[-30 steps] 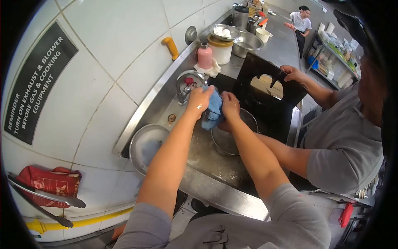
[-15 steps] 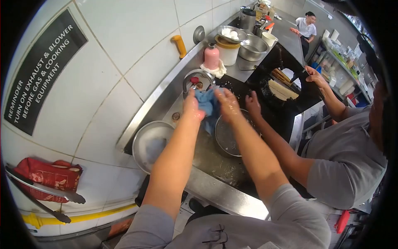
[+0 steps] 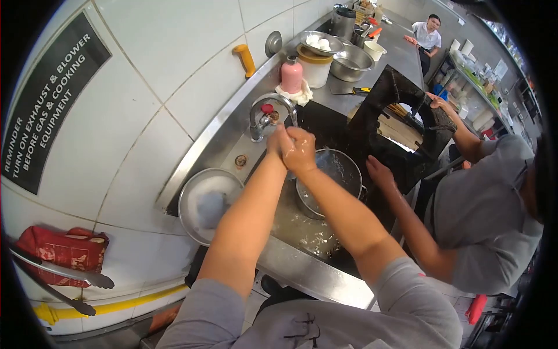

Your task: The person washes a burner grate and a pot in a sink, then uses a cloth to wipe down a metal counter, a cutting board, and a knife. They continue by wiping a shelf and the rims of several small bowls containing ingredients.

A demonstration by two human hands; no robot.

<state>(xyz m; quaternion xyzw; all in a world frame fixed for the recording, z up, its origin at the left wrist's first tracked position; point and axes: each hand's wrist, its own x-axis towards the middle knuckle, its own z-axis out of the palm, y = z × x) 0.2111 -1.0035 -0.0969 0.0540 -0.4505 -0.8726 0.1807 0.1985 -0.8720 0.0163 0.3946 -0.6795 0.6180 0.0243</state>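
My left hand and my right hand are closed tightly together below the running faucet, wet and with a little foam. They squeeze a blue cloth, mostly hidden behind my fingers; a bluish part shows beside my right hand, over the pot. The metal pot stands in the sink under my right forearm, with water in it. At the left, a round metal pan holds whitish soapy water and a blue-grey patch I cannot make out.
On the right a co-worker's hands are at a black stove grate, held tilted. A pink bottle, a lidded tub and metal bowls line the back. Tongs hang at left.
My hands have come together and closed, squeezing the blue cloth, which hung spread between them before. The co-worker's near hand has moved slightly lower and away from my right hand.
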